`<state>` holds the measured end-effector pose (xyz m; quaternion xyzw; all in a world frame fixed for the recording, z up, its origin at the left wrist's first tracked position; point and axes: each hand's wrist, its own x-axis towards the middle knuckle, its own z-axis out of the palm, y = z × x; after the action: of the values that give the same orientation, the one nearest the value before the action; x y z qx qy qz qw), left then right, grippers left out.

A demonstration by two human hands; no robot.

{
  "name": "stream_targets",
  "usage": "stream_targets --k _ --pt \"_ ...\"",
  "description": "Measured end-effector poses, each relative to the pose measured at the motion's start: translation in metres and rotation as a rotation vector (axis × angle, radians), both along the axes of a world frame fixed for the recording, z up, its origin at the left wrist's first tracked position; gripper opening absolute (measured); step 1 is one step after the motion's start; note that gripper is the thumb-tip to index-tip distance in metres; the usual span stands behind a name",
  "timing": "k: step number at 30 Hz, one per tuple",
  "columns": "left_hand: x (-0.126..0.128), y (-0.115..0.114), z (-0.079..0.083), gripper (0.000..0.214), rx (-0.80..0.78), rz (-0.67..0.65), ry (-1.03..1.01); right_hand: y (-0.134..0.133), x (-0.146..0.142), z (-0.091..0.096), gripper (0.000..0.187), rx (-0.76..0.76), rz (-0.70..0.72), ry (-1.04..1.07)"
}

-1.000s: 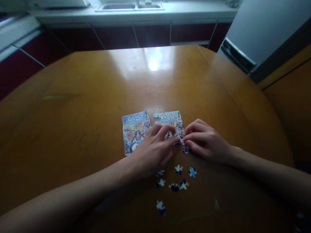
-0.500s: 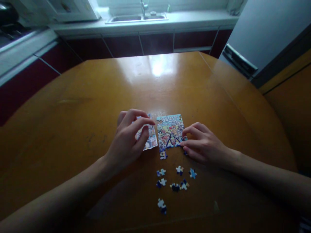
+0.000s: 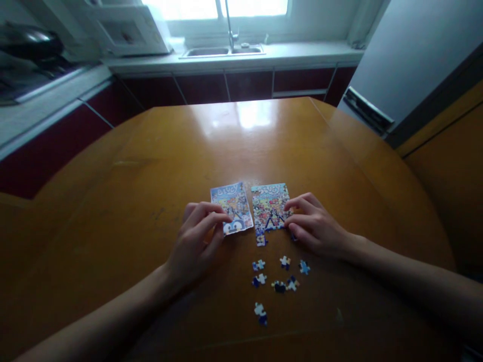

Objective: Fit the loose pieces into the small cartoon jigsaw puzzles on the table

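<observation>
A partly assembled jigsaw puzzle (image 3: 268, 203) lies on the table, with a strip jutting down at its lower left. My right hand (image 3: 315, 223) is at its right edge, fingers bent and thumb and fingertips closed on the lower right side. A dark bit of puzzle shows under the thumb. To the left lies a printed picture sheet (image 3: 236, 201) with matching artwork and a penguin-like face at the bottom. My left hand (image 3: 202, 234) hovers or rests over its lower left edge, fingers loosely bent and holding nothing visible. Several loose puzzle pieces (image 3: 279, 287) lie below the puzzle.
The wooden table (image 3: 169, 151) has angled far corners. Beyond it runs a counter with a sink (image 3: 209, 52) and faucet. A stove with a dark pan (image 3: 33, 42) is at the left, a fridge (image 3: 407, 55) at the right.
My left hand has drawn back toward me, uncovering most of the picture sheet, and its fingers have lowered. My right hand stays at the puzzle's edge. The view has tilted up slightly.
</observation>
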<state>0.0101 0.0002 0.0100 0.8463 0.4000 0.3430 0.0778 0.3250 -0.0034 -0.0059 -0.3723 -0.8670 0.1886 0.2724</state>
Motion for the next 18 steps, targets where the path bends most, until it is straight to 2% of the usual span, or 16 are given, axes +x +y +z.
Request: stream_targets --k 5,10,12,15,18 --pt "-0.004 0.004 -0.006 0.016 -0.054 -0.018 -0.017 0.003 0.002 0.0 0.02 -0.057 -0.128 0.178" --pt "-0.012 0.01 -0.006 0.013 -0.044 0.051 0.042 0.001 0.0 -0.002 0.016 -0.023 -0.037 0.089" --pt "-0.014 0.013 -0.007 0.014 -0.052 0.095 0.085 0.001 0.001 -0.003 0.015 -0.016 -0.052 0.113" --pt "-0.017 0.016 -0.008 0.029 -0.092 0.129 0.143 0.002 0.004 -0.003 0.016 -0.016 -0.154 0.22" --pt "-0.019 0.018 -0.011 0.05 -0.155 0.103 0.185 0.007 0.009 -0.003 0.015 -0.021 -0.276 0.32"
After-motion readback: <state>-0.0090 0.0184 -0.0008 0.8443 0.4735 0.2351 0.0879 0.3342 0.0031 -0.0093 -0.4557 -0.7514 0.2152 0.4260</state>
